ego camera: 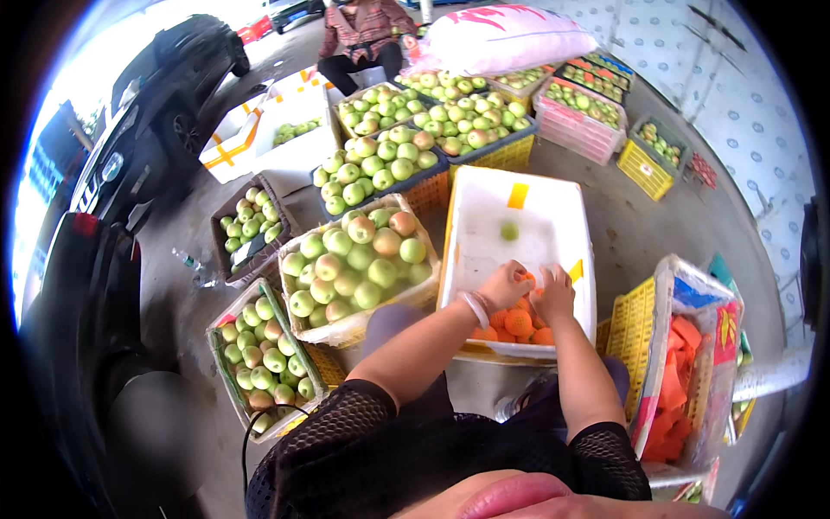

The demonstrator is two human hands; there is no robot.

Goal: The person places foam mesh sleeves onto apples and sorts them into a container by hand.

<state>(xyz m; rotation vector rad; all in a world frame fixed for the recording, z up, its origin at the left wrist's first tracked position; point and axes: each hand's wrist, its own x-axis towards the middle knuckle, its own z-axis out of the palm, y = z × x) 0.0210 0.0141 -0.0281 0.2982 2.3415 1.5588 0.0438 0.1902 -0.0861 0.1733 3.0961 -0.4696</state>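
Both my hands are inside a white foam box [473,217] with yellow tape. My left hand [506,285], with a pale bangle at the wrist, has its fingers bent at a small piece of orange foam netting [526,277]. Beside it my right hand [553,297] has its fingers raised and apart; whether it touches the netting I cannot tell. Below the hands, at the near end of the box, lie several fruits in orange foam nets [518,322]. One bare green apple [509,230] lies near the far end. What is between the left fingers is partly hidden.
Left of the box stands a lined crate of green-red apples [347,272], with more apple crates [373,162] beyond. A yellow crate [632,344] at right holds orange-red foam pieces [674,389]. A person [366,39] sits at the back near a large white sack [509,39]. Dark vehicles are at left.
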